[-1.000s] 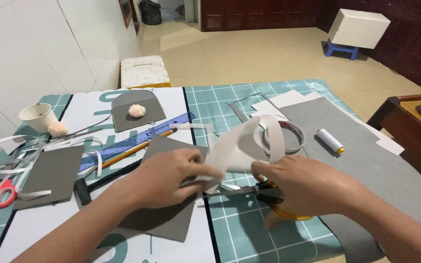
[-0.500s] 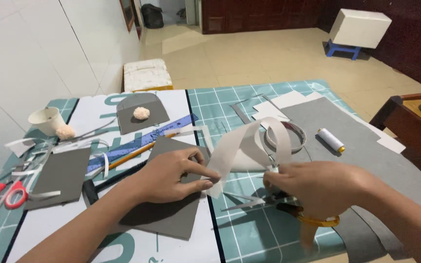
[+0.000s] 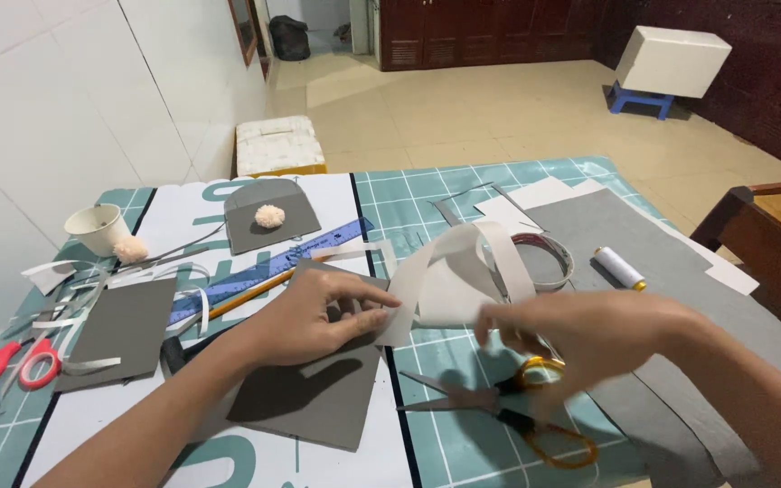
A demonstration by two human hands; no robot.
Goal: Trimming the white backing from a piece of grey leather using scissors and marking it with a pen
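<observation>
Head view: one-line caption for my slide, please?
Left hand pins a white strip to grey card while the blurred right hand hovers above yellow-handled scissors on a green cutting mat.

Pale beige strip (image 3: pixel 449 276); yellow-handled scissors (image 3: pixel 508 411); dark grey card (image 3: pixel 314 398); teal gridded mat (image 3: pixel 436 203); blue ruler (image 3: pixel 268 271)

The right hand (image 3: pixel 589 330) is showing blurred, so its fingertips' grip on the looped pale strip (image 3: pixel 463 271) cannot be told; its forearm is running off the lower right corner; under it, the yellow-handled scissors (image 3: pixel 508 416) are lying partly covered, one handle ring half hidden behind the palm; the left hand (image 3: pixel 318 316) is covering part of the dark grey card (image 3: pixel 309 407); far left of it, the red-handled scissors (image 3: pixel 2 366) are being cut by the frame's edge.
</observation>
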